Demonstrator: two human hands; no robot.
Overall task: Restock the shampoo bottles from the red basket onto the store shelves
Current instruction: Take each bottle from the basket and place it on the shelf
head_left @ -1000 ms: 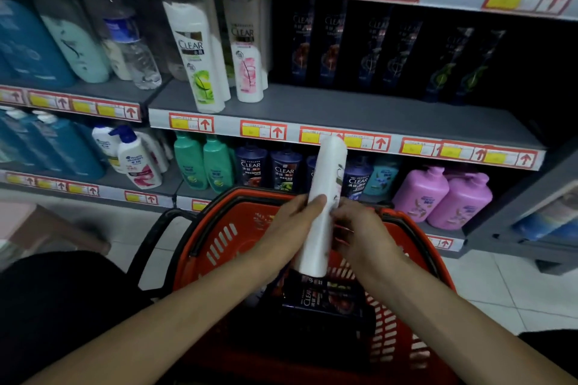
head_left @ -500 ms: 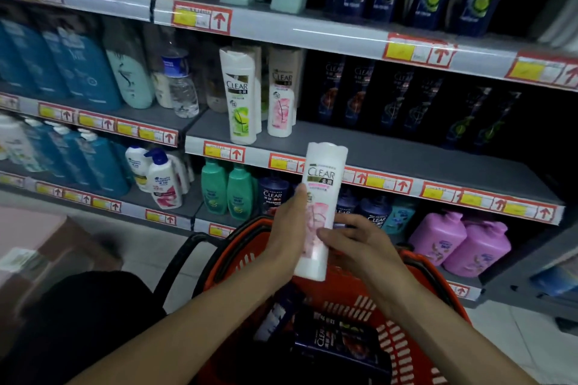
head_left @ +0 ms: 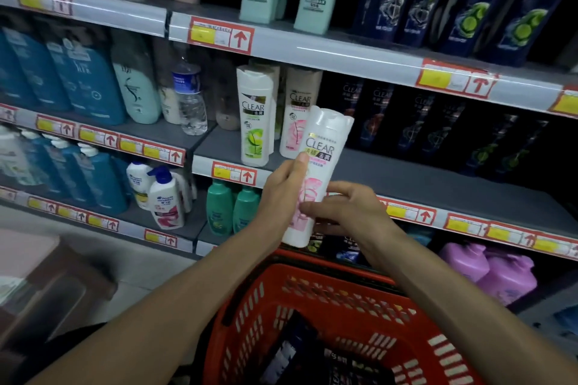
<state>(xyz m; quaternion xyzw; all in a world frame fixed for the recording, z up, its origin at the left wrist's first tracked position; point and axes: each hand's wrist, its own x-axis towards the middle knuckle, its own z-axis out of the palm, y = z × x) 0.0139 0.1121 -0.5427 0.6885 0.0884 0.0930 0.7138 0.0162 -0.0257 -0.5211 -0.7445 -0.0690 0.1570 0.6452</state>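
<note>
A white CLEAR shampoo bottle (head_left: pixel 319 166) with a pink flower label is held upright in front of the middle shelf (head_left: pixel 406 178). My left hand (head_left: pixel 283 194) grips its left side with the thumb up along the label. My right hand (head_left: pixel 347 209) holds its lower right side with curled fingers. Below them the red basket (head_left: pixel 337 300) holds dark CLEAR bottles (head_left: pixel 291 350). Behind the held bottle on the shelf stand a matching pink-label bottle (head_left: pixel 295 122) and a green-label white bottle (head_left: pixel 255 116).
Dark navy CLEAR bottles (head_left: pixel 438 128) line the back of the middle shelf to the right, with bare shelf in front of them. A water bottle (head_left: pixel 190 97) stands left of the white bottles. Purple jugs (head_left: pixel 494 272) and green bottles (head_left: pixel 231 206) fill the lower shelf.
Both hands have lifted the white bottle out of the basket and up toward the middle shelf, turning its label to face me. The view has tilted upward.
</note>
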